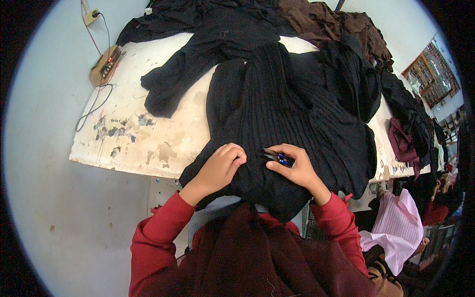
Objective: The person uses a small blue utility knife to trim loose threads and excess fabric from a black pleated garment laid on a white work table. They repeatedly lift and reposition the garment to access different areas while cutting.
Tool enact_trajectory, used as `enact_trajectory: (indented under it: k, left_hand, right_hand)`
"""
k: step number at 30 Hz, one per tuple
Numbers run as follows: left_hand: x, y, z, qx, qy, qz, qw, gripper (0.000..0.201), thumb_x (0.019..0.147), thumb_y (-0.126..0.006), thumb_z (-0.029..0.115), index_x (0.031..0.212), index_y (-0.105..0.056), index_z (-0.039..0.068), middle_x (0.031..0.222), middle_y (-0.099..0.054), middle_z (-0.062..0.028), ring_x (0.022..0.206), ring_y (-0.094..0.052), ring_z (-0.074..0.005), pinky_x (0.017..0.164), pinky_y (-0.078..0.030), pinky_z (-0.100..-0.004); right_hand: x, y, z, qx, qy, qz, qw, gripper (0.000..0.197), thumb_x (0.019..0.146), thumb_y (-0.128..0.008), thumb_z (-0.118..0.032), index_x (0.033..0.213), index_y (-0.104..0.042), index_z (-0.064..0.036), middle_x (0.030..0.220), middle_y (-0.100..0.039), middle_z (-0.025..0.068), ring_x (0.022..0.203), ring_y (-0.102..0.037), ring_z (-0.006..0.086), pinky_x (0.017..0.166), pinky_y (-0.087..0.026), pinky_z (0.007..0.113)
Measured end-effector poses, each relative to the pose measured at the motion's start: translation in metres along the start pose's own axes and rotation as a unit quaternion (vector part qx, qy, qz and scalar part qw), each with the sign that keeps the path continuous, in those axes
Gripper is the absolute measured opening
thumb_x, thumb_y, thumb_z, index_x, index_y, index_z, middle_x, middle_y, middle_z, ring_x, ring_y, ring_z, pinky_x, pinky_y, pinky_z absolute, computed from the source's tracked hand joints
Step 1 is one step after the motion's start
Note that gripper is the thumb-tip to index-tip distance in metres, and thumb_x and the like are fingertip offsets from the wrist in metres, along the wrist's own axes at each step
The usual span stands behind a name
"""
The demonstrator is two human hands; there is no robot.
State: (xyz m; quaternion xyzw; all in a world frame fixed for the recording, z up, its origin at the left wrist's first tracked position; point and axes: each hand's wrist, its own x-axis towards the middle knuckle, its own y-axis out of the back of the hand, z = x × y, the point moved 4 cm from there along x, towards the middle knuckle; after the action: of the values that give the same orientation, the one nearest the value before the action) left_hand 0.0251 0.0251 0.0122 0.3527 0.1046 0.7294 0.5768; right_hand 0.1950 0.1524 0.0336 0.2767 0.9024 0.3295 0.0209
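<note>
A black pleated garment (292, 109) lies spread over the table in front of me, and its near end hangs off the edge toward my lap. Over its near part, my left hand (217, 167) is closed, thumb and fingertips pressed together; whatever is pinched there is too small to make out. Small thread snips (283, 159) with blue handles sit in my right hand (300, 170), fingers curled round them. Their metal tip points left, toward my left hand, with a short gap between. Both hands are low, at the cloth.
The pale, stained table (168, 133) shows at the left. More black garments (232, 32) and a brown garment (321, 22) are heaped along its far side. A box with a red light (105, 66) and cord stands far left. Maroon cloth (402, 141) and pink striped cloth (396, 222) are at the right.
</note>
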Motion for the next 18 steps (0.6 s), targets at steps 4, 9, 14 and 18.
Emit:
enact_trajectory:
  k: [4, 9, 14, 18]
  left_hand:
    - [0.002, 0.000, -0.002, -0.017, 0.019, 0.006, 1.000, 0.013, 0.095, -0.053, 0.013, 0.091, -0.055, 0.001, 0.099, -0.060, -0.0118, 0.095, -0.059, -0.0292, 0.086, -0.045, -0.0372]
    - [0.001, -0.001, -0.004, -0.023, 0.027, 0.011, 0.999, 0.015, 0.096, -0.054, 0.015, 0.090, -0.056, 0.001, 0.100, -0.061, -0.0117, 0.096, -0.060, -0.0282, 0.087, -0.045, -0.0365]
    - [0.002, -0.001, -0.004, -0.032, 0.029, 0.003, 0.999, 0.016, 0.096, -0.053, 0.015, 0.090, -0.057, 0.001, 0.100, -0.061, -0.0116, 0.096, -0.060, -0.0274, 0.087, -0.045, -0.0363]
    - [0.002, 0.001, -0.003, -0.037, 0.013, 0.008, 0.999, 0.016, 0.096, -0.052, 0.014, 0.091, -0.057, 0.000, 0.100, -0.060, -0.0118, 0.095, -0.059, -0.0280, 0.086, -0.046, -0.0366]
  right_hand:
    - [-0.006, -0.011, -0.020, -0.076, 0.034, 0.016, 0.996, 0.036, 0.077, -0.076, -0.035, 0.103, -0.072, -0.0114, 0.081, -0.069, 0.0103, 0.072, -0.068, 0.0242, 0.063, -0.052, 0.035]
    - [-0.001, -0.017, -0.037, -0.149, -0.025, 0.002, 0.989, 0.026, 0.076, -0.077, -0.031, 0.093, -0.072, -0.0118, 0.076, -0.069, 0.0073, 0.065, -0.068, 0.0251, 0.058, -0.050, 0.034]
    - [0.007, -0.020, -0.044, -0.169, 0.003, 0.002, 0.986, 0.025, 0.076, -0.076, -0.034, 0.090, -0.073, -0.0137, 0.071, -0.068, 0.0070, 0.062, -0.066, 0.0276, 0.056, -0.050, 0.035]
    - [0.010, -0.021, -0.044, -0.176, 0.009, -0.003, 0.984, 0.024, 0.077, -0.075, -0.034, 0.089, -0.073, -0.0139, 0.071, -0.068, 0.0067, 0.062, -0.066, 0.0282, 0.056, -0.050, 0.036]
